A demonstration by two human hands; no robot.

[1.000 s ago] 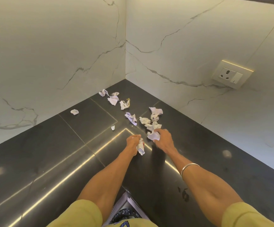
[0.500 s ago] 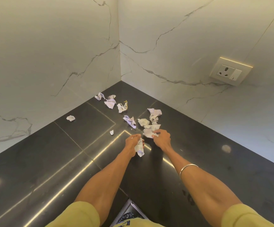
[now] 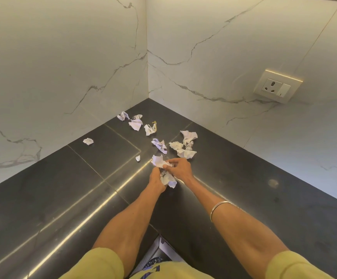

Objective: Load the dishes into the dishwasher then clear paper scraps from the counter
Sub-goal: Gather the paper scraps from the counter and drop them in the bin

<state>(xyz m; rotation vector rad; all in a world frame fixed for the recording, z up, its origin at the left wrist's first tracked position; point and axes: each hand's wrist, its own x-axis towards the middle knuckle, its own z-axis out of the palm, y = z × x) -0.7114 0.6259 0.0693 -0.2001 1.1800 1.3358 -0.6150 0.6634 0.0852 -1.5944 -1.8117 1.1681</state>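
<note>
Head view, largest first: white marble-veined wall panels (image 3: pixel 63 67) meeting in a corner far beyond the grip, with a cream wall socket plate (image 3: pixel 277 86) well off to the right of it. Below, glossy black stone counter (image 3: pixel 43 198) spreading under and all around the grip. Two bare forearms reaching in from yellow short sleeves (image 3: pixel 95 264), a thin silver bangle (image 3: pixel 220 208) on the right wrist, just behind the grip. Left hand (image 3: pixel 156 181) curled round a crumpled white paper wad (image 3: pixel 168 179), held just above the counter. Right hand (image 3: pixel 180 168) touching the left, fingertips pinching another crumpled white scrap (image 3: pixel 158 161) right at the top of that wad. Just beyond the grip, a cluster of loose crumpled white scraps (image 3: pixel 183 147) lying on the counter; a purple-marked scrap (image 3: pixel 159 146) beside them. Farther past the grip toward the corner, four more scraps (image 3: pixel 136 123) in a loose row. Well to the left of the grip, one small white ball (image 3: pixel 88 141) alone; nearer, just left of the pinched scrap, a tiny white fragment (image 3: pixel 138 158).
</note>
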